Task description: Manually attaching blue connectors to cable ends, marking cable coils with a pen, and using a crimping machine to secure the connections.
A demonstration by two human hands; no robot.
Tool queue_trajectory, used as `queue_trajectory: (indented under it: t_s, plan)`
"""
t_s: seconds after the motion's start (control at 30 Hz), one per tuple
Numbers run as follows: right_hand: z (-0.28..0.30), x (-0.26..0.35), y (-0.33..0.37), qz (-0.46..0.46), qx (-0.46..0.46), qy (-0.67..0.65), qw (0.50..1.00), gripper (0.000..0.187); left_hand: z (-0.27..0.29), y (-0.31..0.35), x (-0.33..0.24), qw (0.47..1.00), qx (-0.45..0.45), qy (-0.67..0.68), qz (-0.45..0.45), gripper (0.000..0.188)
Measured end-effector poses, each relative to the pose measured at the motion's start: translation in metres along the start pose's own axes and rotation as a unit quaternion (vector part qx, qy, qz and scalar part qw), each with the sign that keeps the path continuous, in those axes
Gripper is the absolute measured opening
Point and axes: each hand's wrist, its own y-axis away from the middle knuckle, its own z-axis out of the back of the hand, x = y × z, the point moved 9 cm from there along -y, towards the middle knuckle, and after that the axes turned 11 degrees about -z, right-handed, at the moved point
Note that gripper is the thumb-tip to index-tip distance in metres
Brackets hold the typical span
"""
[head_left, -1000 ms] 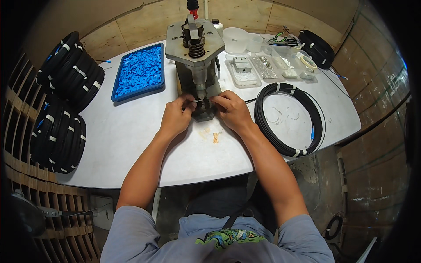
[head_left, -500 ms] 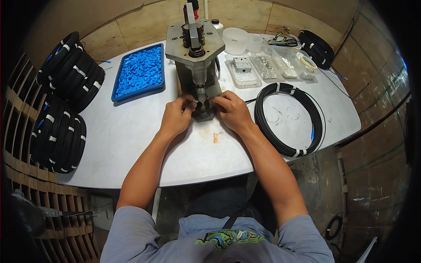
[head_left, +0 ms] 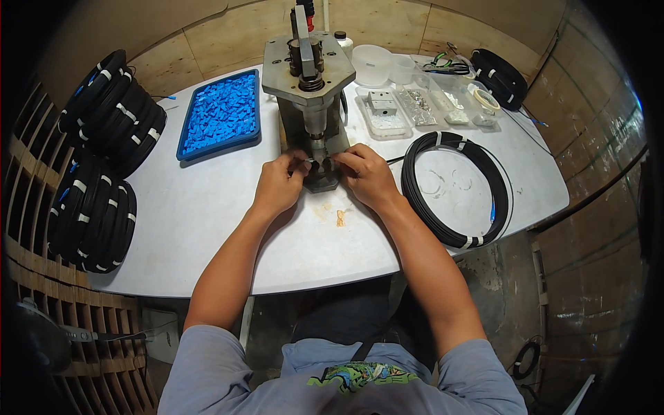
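Note:
A metal bench press (head_left: 308, 66) stands before me, its ram (head_left: 316, 123) pointing down at the base (head_left: 321, 185). From the left, my left hand (head_left: 281, 181) reaches to the foot of the ram with its fingers pinched together; what lies in them is too small to make out. My right hand (head_left: 368, 174) is closed at the opposite side of the ram, fingertips around the end of a black cable. That cable runs out behind the hand to a tied black cable coil (head_left: 409, 187) lying on the table at the right.
At the left are a blue tray (head_left: 257, 131) full of small blue parts and stacked cable coils (head_left: 90, 221). Behind the right-hand coil stand clear plastic boxes (head_left: 384, 131), a white tub (head_left: 371, 63), pliers (head_left: 446, 67) and another coil (head_left: 499, 77). A tan scrap (head_left: 340, 218) lies on the white table (head_left: 332, 259).

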Motion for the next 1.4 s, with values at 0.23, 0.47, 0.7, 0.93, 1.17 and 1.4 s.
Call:
queue_trajectory:
  t_s: [0.23, 0.47, 0.7, 0.93, 1.17, 1.4]
  plan:
    - [0.0003, 0.001, -0.0003, 0.004, -0.006, 0.002, 1.0, 0.032, 0.0, 0.0, 0.0, 1.0, 0.002, 0.013, -0.004, 0.018]
    - [-0.0002, -0.0003, -0.0004, -0.008, -0.005, -0.006, 1.0, 0.026, -0.0004, 0.0001, 0.0018, 1.0, 0.005, 0.011, -0.001, 0.018]
    - [0.0, -0.0016, 0.0, -0.01, -0.006, -0.009, 1.0, 0.026, -0.0007, 0.0, 0.0009, 1.0, 0.006, 0.011, 0.002, 0.018]
    - [-0.0002, -0.0011, -0.0004, -0.011, -0.004, -0.011, 1.0, 0.025, 0.0002, 0.0002, 0.0, 1.0, 0.003, 0.007, -0.001, 0.018]
    - [-0.0004, -0.001, -0.0003, -0.009, -0.003, -0.007, 1.0, 0.025, 0.0001, 0.0, -0.0001, 1.0, 0.004, 0.005, -0.002, 0.018]
    - [0.0, -0.0001, -0.0001, -0.003, -0.005, -0.006, 1.0, 0.025, 0.0006, 0.0001, 0.0, 1.0, 0.002, 0.009, -0.002, 0.018]
